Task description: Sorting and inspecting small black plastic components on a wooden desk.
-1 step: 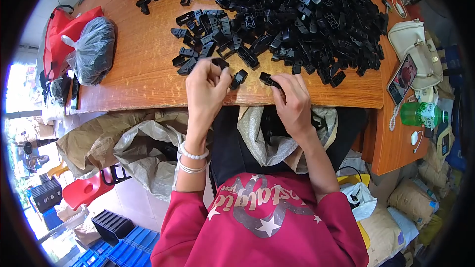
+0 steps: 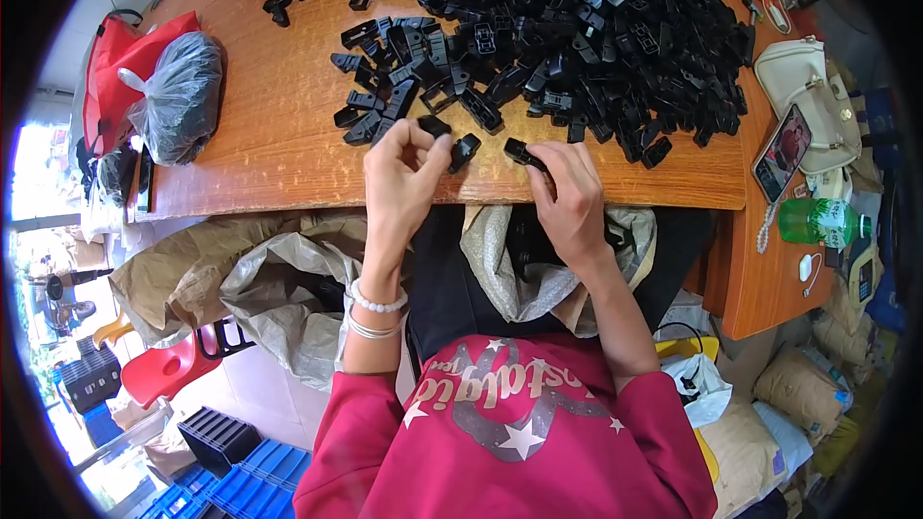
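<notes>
head | left grip: pinching black part at fingertips, 1 o'clock | right grip: closed on second black part, 10 o'clock | loose black part between them | table edge: 6 o'clock, under wrists | heap: 12–2 | bare room: 10

Parts pile on table, centre to right, behind both hands; left hand and right hand at front edge, held part in left, gripped part in right, loose part between. Tied bag at left end; right end has handbag, phone just beside it, bottle nearer the person. One sack below front edge at left, second sack between forearms, crates lower left.
</notes>
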Motion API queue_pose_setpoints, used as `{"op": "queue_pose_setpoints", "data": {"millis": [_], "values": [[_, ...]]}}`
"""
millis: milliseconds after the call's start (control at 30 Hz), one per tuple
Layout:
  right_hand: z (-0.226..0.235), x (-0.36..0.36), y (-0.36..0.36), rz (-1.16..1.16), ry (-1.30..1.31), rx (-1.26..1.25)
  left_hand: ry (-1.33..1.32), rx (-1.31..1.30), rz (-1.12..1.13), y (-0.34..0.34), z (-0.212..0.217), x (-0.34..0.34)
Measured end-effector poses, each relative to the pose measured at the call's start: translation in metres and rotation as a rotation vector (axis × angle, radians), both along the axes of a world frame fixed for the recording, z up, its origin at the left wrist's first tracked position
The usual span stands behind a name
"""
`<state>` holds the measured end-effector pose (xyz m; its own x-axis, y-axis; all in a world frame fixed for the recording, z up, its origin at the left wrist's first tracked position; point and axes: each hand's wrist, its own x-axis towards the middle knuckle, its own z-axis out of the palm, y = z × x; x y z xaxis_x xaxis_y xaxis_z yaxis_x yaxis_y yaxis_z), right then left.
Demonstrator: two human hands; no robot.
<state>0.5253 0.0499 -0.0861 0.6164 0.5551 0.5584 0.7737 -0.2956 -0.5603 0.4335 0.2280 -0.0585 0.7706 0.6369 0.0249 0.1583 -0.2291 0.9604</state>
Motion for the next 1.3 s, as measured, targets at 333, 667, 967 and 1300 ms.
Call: {"op": "queue_pose_setpoints", "data": {"millis": [333,667,967,1300], "values": [[0.033,-0.016,-0.007,0.11,0.484,0.322,-0.169,-0.591,-0.278,-0.037,0.02,-0.008],[0.039,-0.009,-0.005,0.254,0.18,0.243,-0.196,-0.589,-0.244,-0.051,0.021,-0.014],[0.03,-0.023,-0.002,0.187,0.726,0.413,-0.248,0.094,-0.183,-0.066,0.007,-0.02],[0.029,0.0,0.002,0.27,0.424,-0.02,0.194,0.963,0.245,0.02,-0.002,-0.034]]}}
